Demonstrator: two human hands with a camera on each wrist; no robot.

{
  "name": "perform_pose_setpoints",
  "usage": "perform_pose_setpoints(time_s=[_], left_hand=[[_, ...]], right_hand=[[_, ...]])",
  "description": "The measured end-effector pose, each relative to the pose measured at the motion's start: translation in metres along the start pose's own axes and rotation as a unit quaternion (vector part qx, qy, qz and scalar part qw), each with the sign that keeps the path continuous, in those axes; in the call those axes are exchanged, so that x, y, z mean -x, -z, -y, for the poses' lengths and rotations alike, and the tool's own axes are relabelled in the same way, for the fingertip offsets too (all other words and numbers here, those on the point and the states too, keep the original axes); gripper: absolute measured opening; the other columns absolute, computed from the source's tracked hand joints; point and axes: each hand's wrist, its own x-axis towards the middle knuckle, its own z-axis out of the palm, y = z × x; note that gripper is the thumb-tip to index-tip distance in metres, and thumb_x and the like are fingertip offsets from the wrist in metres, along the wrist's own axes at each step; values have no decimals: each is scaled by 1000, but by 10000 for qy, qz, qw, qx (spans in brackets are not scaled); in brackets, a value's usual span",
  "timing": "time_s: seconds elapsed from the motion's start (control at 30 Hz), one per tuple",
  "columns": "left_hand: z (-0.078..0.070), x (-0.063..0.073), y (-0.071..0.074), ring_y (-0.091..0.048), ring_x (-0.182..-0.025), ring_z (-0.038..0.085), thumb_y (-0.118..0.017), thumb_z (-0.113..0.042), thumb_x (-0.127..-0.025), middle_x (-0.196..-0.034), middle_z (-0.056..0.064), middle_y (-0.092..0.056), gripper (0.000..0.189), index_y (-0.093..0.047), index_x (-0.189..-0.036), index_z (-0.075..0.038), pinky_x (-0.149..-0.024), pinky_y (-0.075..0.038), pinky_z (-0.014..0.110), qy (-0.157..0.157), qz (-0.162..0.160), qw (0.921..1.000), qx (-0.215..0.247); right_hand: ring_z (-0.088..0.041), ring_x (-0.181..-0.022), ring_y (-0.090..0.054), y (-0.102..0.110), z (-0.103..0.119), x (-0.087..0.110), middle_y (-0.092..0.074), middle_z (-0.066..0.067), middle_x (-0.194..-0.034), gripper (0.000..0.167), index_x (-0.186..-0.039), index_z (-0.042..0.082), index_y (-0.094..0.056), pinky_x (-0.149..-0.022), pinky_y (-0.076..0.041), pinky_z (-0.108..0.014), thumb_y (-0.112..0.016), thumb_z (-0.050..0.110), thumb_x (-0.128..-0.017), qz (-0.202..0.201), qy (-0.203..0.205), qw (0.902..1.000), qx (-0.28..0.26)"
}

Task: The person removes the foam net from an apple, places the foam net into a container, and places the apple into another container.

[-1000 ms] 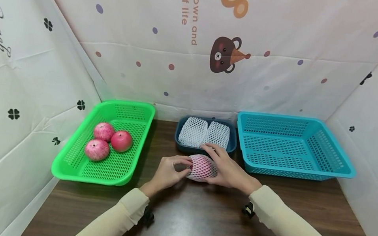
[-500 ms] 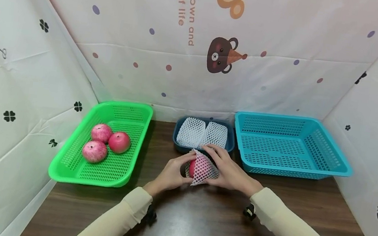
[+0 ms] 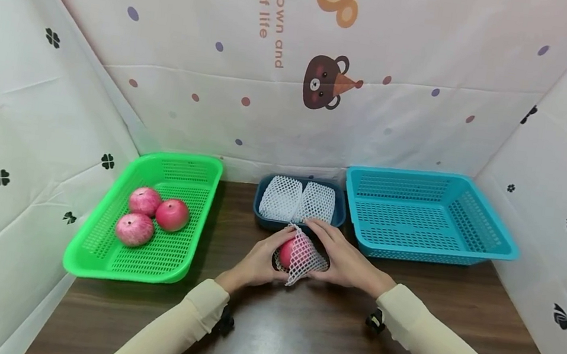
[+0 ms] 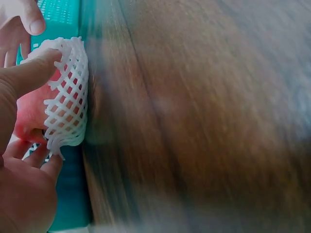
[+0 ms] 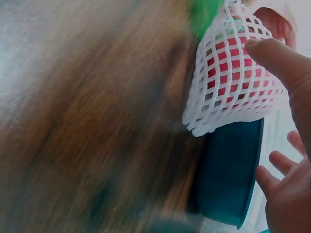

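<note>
A red apple [image 3: 286, 253] sits partly inside a white foam fruit net [image 3: 302, 256], in front of the navy box. My left hand [image 3: 258, 259] holds the net's mouth from the left, thumb and fingertips at its stretched edge around the bare side of the apple. In the left wrist view the foam net [image 4: 68, 107] covers the apple's far side. My right hand [image 3: 345, 260] is at the net's other end. In the right wrist view its thumb touches the mesh [image 5: 233, 73], while the other fingers spread loosely, apart from it.
A green basket [image 3: 203, 229] on the left contains three apples [image 3: 134, 229]. Two folded foam nets [image 3: 282, 198] lie in the navy box [image 3: 259, 198] at the back. Right of it stands a blue basket [image 3: 502, 248]. Printed cloth walls border the wooden table [image 3: 293, 346].
The net's mouth has gone from closed around the apple to spread wide and drooping at the front, baring the apple's left side. My left fingers have opened wider around it. The view has shifted slightly.
</note>
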Motion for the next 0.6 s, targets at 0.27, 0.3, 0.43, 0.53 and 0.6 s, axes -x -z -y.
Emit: perform_pose_setpoints(time_s=[0.27,0.3,0.43,0.53,0.6], left_hand=[[3,-5,-7,-47,-141,32,-92,1,-69,-153,18,-47,90,-48,-147,-1,-112,-43,46,-11,-243,9997,9],[4,-6,-8,-48,-139,31,-91,3,-68,-151,18,-49,87,-49,-145,-1,-111,-44,45,-2,-302,9995,-12],[5,-7,-10,-55,-131,31,-89,6,-66,-141,18,-56,81,-53,-138,1,-107,-48,45,-6,-570,9983,-79],[6,-8,-9,-58,-127,32,-88,5,-65,-138,19,-58,79,-54,-136,2,-105,-49,46,50,-661,9978,-67],[6,-8,-9,-58,-126,32,-88,5,-65,-137,19,-58,78,-54,-136,2,-105,-50,45,118,-670,9977,-35]], right_hand=[[-29,-149,-31,-1,-2,7,-27,-11,-165,112,-164,20,-21,-113,-41,-52,-91,35,-78,136,-151,9997,-128],[-28,-149,-30,-1,-2,7,-27,-9,-165,112,-164,21,-21,-113,-40,-52,-91,35,-78,179,-197,9995,-145],[-26,-150,-30,0,-3,8,-27,-5,-166,111,-165,23,-20,-115,-38,-51,-90,35,-79,343,-375,9985,-214],[-26,-151,-29,2,-4,8,-29,-5,-166,109,-164,21,-22,-116,-36,-52,-90,34,-79,397,-481,9977,-266],[-26,-151,-29,3,-4,8,-30,-4,-165,108,-164,20,-24,-117,-35,-52,-90,33,-80,401,-517,9975,-276]])
